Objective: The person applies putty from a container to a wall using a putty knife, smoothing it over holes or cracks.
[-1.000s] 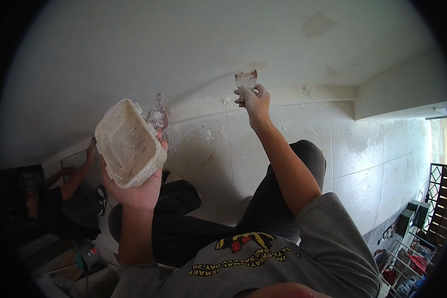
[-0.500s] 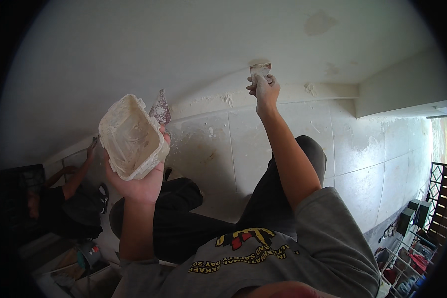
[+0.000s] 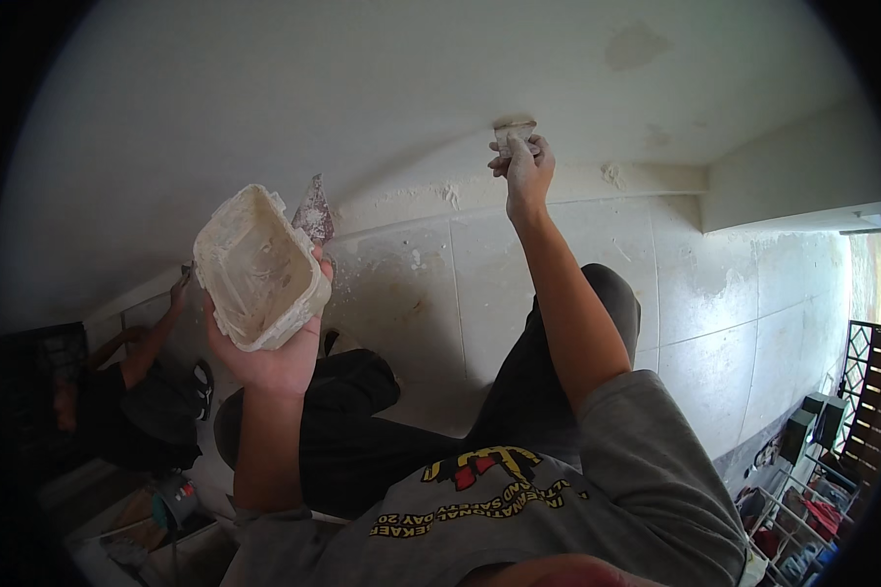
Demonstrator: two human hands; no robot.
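Nearest is the person's grey T-shirt (image 3: pixel 607 479), its chest print upside down, and beyond it the dark trousers (image 3: pixel 519 382), the knees bent above the pale tiled floor (image 3: pixel 587 245). The left hand (image 3: pixel 269 370) is turned palm up, spread wide beneath a pale, squarish tub (image 3: pixel 298 318) and bearing it, with fingertips showing at the tub's right side. The tub tilts so that its mouth faces the camera; its inner walls and rim are coated with whitish smears. A pointed scraper (image 3: pixel 313 210), reddish and flecked with white, sticks up past the tub's right rim, just above those fingertips; its handle is hidden, so how it is held cannot be told.

Farther out, the right arm is stretched forward. The right hand (image 3: pixel 528 174), whitened with paste, is curled tightly around a small scraper (image 3: pixel 514 135), whose blade lies up against the wall (image 3: pixel 411 78), above the skirting (image 3: pixel 665 180) that runs along the floor's far edge. Rough lumps of pale paste (image 3: pixel 610 176) sit on that skirting, and a brownish stain (image 3: pixel 636 46) marks the wall higher up.

Off toward the left, a co-worker in dark clothes (image 3: pixel 152 421) reaches one arm to the wall. At the floor's right end stand a metal rack (image 3: pixel 788 519) and dark boxes (image 3: pixel 800 435).
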